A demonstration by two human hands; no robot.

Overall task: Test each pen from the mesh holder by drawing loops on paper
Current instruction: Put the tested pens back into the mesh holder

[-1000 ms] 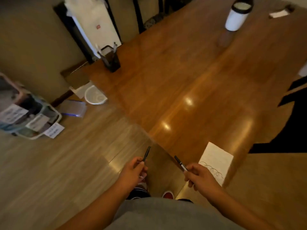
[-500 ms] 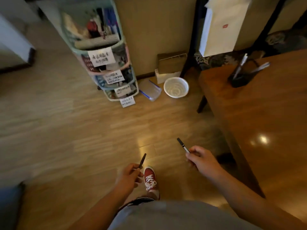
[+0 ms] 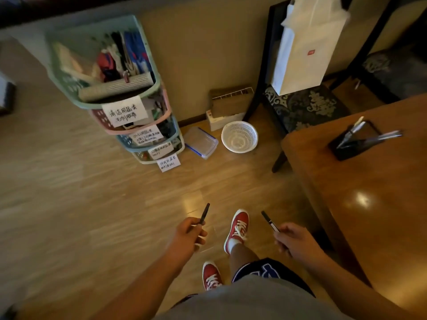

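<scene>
My left hand point(image 3: 190, 234) grips a thin black pen point(image 3: 204, 213) that points up and away over the floor. In my right hand point(image 3: 291, 240) is a second black pen point(image 3: 269, 221) with a pale band, its tip slanting up to the left. Both hands hang in front of my body, off the table. The black mesh holder point(image 3: 354, 145) stands on the wooden table point(image 3: 369, 215) at the right, with several pens leaning out of it. No paper is in view.
A stack of labelled plastic baskets point(image 3: 120, 88) stands by the wall at the left. A clear lidded box point(image 3: 200, 142), a white round basket point(image 3: 239, 136) and a cardboard box point(image 3: 227, 105) lie on the floor. A white bag point(image 3: 305, 47) rests on a dark chair point(image 3: 302, 105). My red shoes point(image 3: 238, 227) are below.
The view swung left, off the table and paper, toward the floor and baskets. Both hands kept their pens and moved away from the table edge.
</scene>
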